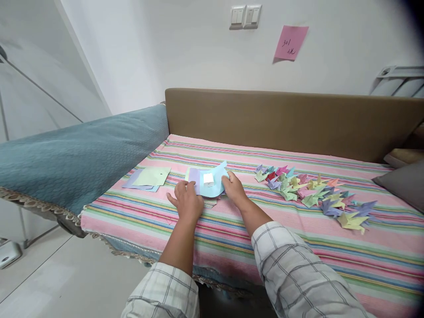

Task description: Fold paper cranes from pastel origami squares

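Observation:
A light blue sheet of paper is bent upward at its right side, with a small white block on it. My right hand pinches the sheet's right edge between thumb and fingers. On the left, my left hand rests palm down with its fingers spread, its fingertips touching the edge of a purple sheet. Other coloured sheets show beneath, partly hidden by my hands. Left of my left hand lies a separate small stack of papers, pale green on top.
Many folded paper cranes in several colours spread over the striped cloth to the right. A blue-covered armrest bounds the left side and a brown backrest the far side. A grey cushion sits far right.

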`<state>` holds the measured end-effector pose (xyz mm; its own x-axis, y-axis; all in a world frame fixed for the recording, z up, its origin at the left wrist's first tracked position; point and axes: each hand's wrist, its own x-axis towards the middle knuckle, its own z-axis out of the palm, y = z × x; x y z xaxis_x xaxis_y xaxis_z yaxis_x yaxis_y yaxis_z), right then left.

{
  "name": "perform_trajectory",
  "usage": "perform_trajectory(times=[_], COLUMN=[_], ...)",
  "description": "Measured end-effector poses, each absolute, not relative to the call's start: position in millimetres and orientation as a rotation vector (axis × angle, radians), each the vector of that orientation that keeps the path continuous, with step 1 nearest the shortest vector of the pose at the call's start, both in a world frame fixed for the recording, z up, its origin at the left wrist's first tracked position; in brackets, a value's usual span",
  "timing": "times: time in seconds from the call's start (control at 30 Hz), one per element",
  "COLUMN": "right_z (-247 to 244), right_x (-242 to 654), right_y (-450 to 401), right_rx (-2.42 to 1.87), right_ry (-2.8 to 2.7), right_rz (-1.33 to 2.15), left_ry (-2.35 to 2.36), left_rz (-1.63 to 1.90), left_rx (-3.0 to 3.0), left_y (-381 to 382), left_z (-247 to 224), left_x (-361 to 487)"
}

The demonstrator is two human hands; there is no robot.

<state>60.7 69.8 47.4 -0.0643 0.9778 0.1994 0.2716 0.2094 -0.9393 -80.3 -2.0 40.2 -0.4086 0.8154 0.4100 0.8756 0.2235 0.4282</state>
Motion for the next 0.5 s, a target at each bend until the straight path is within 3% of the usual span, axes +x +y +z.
perform_trajectory(times=[0.2,0.5], right_z=[48.2,39.7], right_x=[59.4,58.5], right_y=[61.3,53.8], right_rx=[-1.15,-0.966], right_ry=[-1.469,-1.472], right_rz=[1.089,1.16], left_ry=[-2.004,-2.305], left_rz=[-1.215,-1.048], left_rx=[-1.895,-1.779], left_y=[9.1,28.9], left_z=[38.9,42.1], left_x=[-74.5,-66.2])
